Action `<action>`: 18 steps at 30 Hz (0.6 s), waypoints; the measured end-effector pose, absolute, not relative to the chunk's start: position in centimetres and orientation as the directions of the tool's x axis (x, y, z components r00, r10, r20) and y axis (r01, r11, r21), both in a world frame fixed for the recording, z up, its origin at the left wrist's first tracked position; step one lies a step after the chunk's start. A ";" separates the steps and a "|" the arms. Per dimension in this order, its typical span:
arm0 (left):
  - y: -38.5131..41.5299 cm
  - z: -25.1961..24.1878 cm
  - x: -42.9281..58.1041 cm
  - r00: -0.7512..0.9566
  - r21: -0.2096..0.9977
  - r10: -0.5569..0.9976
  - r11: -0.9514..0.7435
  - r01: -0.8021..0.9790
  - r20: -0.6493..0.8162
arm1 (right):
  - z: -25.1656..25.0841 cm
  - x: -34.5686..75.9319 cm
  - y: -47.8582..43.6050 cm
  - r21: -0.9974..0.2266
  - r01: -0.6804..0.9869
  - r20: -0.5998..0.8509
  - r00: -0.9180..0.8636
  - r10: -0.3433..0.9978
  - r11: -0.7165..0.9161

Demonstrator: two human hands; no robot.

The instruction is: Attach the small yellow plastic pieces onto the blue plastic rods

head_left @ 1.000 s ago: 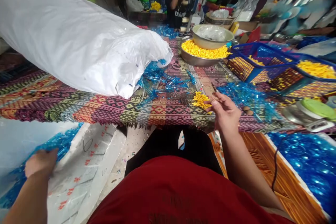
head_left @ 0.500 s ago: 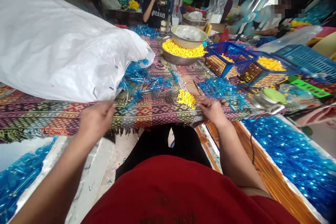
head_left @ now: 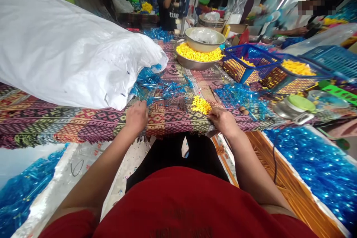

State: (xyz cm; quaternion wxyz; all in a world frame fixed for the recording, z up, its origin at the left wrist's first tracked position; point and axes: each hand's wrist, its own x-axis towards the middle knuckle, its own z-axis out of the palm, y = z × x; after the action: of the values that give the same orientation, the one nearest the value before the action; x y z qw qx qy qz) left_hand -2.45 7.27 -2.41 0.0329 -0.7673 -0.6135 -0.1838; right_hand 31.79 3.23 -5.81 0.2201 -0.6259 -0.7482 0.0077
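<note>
Hands lie at the near edge of the counter, which a patterned woven cloth covers, just above a red shirt that fills the bottom of the view. The left hand rests knuckles up on the cloth with its fingers curled under; whether it grips anything cannot be told. The right hand also lies back up, its fingertips drawn together and touching the near side of a small heap of yellow pieces; whether a piece is pinched between them is hidden. The heap lies between the two hands, far closer to the right one, just ahead of its fingers. Just beyond the left hand's fingers a scatter of blue plastic pieces spreads over the cloth, and a second blue tangle lies ahead of the right hand, to its outer side. Outward of the left hand a big white sack lies on its side, its mouth toward the blue scatter. Well outward of the right hand sits a green-topped metal device. Farther ahead of the right hand a metal bowl holds more yellow pieces, with a smaller bowl set in it, and blue baskets stand just beside it. Beyond them other people are at further tables.
</note>
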 end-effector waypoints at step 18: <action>0.4 -2.2 3.5 0.292 0.924 0.932 0.290 -0.247 -0.215 | -1.7 19.9 1.5 -0.664 0.458 0.596 -0.153 0.788 0.591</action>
State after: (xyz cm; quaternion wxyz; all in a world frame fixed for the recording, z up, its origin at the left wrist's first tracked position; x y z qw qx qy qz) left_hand 3.47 0.39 -2.22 -0.6889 -0.4143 -0.4130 -0.4280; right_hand 19.93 1.47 -1.73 0.4968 -0.4205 -0.7407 0.1664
